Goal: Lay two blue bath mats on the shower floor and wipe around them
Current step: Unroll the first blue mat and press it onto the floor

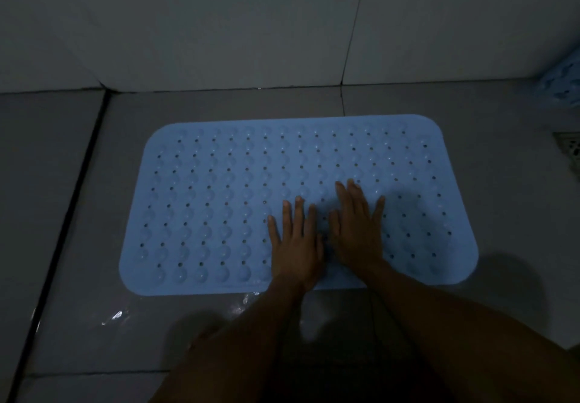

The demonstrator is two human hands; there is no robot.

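Fingers straight and spread, both hands lie flat on the blue bath mat (219,201): the left hand (296,244) and the right hand (356,230) sit side by side, almost touching, near the middle of the mat's near edge, gripping nothing. The mat, dotted with drain holes and bumps, lies flat on the grey tiled shower floor (78,245), its far edge near the wall (219,26), a dark floor joint (62,211) off its left edge. By the look of it, this is the pressing-down step for the first mat. At the frame's right edge something blue and patterned (561,85) leans by the wall, possibly the second mat, though too little shows to be sure. A floor drain (569,151) sits just below it. Next would be working the palms outward toward the corners, then fetching the other mat; no cloth is visible yet.
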